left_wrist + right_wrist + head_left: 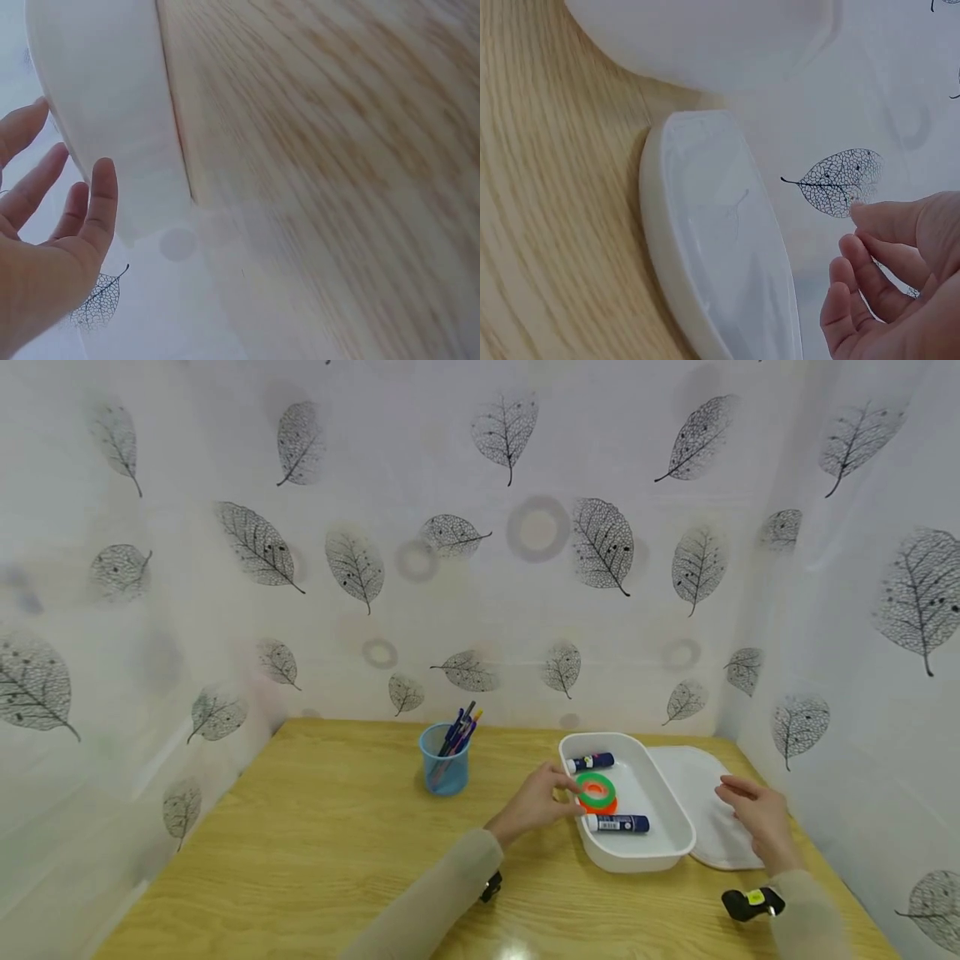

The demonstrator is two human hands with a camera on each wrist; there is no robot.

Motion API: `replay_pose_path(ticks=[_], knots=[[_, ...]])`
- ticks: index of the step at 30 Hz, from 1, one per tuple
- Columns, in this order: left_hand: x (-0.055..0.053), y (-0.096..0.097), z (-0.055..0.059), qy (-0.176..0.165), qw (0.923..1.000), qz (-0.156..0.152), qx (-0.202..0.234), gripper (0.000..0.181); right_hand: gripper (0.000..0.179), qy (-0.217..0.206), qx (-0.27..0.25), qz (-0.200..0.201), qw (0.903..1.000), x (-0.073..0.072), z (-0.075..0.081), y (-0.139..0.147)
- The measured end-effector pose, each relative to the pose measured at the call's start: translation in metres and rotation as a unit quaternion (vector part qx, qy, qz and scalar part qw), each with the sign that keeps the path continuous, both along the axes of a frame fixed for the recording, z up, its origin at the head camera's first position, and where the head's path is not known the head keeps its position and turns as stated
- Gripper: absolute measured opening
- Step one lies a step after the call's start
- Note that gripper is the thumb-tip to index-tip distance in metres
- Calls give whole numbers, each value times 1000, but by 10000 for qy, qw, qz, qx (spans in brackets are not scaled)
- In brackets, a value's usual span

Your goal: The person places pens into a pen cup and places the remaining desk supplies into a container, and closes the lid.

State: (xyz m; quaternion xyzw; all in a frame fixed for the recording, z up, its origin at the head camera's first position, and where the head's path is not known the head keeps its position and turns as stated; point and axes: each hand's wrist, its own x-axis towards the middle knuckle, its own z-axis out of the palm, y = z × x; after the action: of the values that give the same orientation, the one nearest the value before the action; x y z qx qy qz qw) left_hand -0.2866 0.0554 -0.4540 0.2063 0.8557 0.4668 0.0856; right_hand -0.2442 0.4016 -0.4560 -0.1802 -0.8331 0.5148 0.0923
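A white plastic box stands on the right part of the table. Inside it lie a glue stick near the back, a green tape roll overlapping an orange one, and a second glue stick in front. My left hand is at the box's left rim, fingers spread and bent, tips by the tape rolls. In the left wrist view, nothing shows between the left hand's fingers. My right hand hovers over the white lid, loosely curled and holding nothing; the lid lies apart from its fingertips.
Left of the box, a blue mesh cup holds several pens. The wooden table meets a leaf-patterned white curtain at the back and on both sides. The lid lies near the table's right edge.
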Motion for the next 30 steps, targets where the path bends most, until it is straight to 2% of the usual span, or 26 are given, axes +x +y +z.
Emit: replay_pose_path(ticks=[6,13,17,24,30], knots=[[1,0,1,-26,10000,23,-48,30,62,-293,805,-171,9962,10,3,16],[1,1,1,8,9999,137,-100,31,61,-342,1646,144,9857,16,0,34],[2,0,4,-52,9999,134,-72,32,59,-275,1922,225,9807,20,-1,41],[1,0,2,-75,9999,117,-72,31,54,-365,2093,333,9766,25,-5,47],[-2,1,-2,-128,9998,155,-59,30,60,-901,1434,539,9841,26,-7,52]])
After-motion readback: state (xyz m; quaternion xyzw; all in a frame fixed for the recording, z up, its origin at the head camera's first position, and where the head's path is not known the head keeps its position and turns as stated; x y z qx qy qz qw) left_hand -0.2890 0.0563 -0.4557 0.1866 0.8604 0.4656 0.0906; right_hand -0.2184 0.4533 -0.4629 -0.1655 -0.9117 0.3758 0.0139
